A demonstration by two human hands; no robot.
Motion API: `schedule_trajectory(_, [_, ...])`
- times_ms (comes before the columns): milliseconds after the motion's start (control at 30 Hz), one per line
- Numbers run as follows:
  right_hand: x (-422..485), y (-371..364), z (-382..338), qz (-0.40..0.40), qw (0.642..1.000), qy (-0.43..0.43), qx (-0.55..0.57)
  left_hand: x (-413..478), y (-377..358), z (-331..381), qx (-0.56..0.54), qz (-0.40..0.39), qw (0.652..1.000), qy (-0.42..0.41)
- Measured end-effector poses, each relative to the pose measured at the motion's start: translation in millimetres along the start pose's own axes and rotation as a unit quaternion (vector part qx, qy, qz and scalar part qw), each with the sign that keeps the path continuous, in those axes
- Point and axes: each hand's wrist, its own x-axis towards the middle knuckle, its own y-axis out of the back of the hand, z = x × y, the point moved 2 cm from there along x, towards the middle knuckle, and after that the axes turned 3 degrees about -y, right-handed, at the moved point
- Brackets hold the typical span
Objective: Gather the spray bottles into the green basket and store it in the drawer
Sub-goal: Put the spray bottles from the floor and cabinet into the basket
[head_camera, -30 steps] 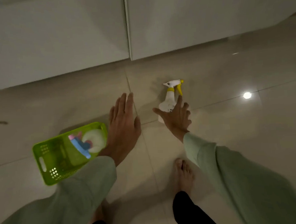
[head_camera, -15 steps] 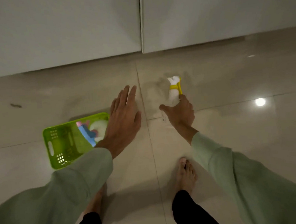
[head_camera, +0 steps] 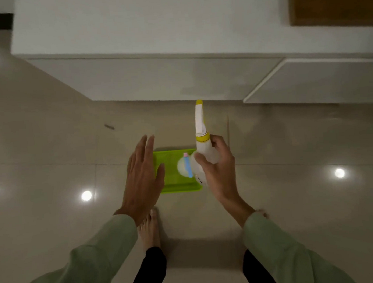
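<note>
My right hand (head_camera: 219, 171) grips a white spray bottle with a yellow collar and nozzle (head_camera: 201, 127), held in the air above the right end of the green basket (head_camera: 171, 162). The basket sits on the tiled floor in front of my feet. Inside it lies another white bottle with a blue and pink spray head (head_camera: 185, 166). My left hand (head_camera: 143, 177) hovers flat over the basket's left end, fingers apart and holding nothing. It hides that part of the basket.
A low white cabinet (head_camera: 154, 77) runs along the back, and its right drawer front (head_camera: 322, 81) stands out from the line. My bare feet (head_camera: 148, 230) stand just behind the basket. Ceiling lights reflect on the glossy tiles.
My right hand closed on the yellow-nozzled bottle and lifted it off the floor, over to the basket. The view has tilted up, and the basket now lies straight ahead between my hands.
</note>
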Motion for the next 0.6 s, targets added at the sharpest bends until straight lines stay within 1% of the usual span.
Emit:
schedule_trajectory(100, [-15.1,-48.5,-16.4,-0.034,0.999,0.033,-0.005,-7.6,19.3,-37.0,-0.002,-0.007,1.000,0.023])
schedule_trajectory(233, [-22.2,-107.0,-5.3,-0.065,0.996,0.052,-0.009,-8.1,26.0,-80.4,-0.009,-0.025,0.999,0.034])
schedule_trajectory(400, [-23.1,-159.0,49.8,-0.063,0.997,0.026,-0.047,-0.6,12.3,-123.7,-0.011,-0.049,0.998,0.027])
schedule_trajectory(467, [-19.1,-174.2,71.8,-0.050,0.996,0.041,-0.057,3.7,2.1,-139.0,-0.013,-0.057,0.998,0.026])
schedule_trajectory(533, [-13.8,-188.8,94.5,-0.030,0.993,0.066,-0.094,6.7,-9.9,-153.3,-0.015,-0.060,0.998,0.027])
schedule_trajectory(600, [-7.3,-202.0,116.2,-0.018,0.991,0.058,-0.118,8.1,-22.6,-166.5,-0.016,-0.063,0.997,0.030])
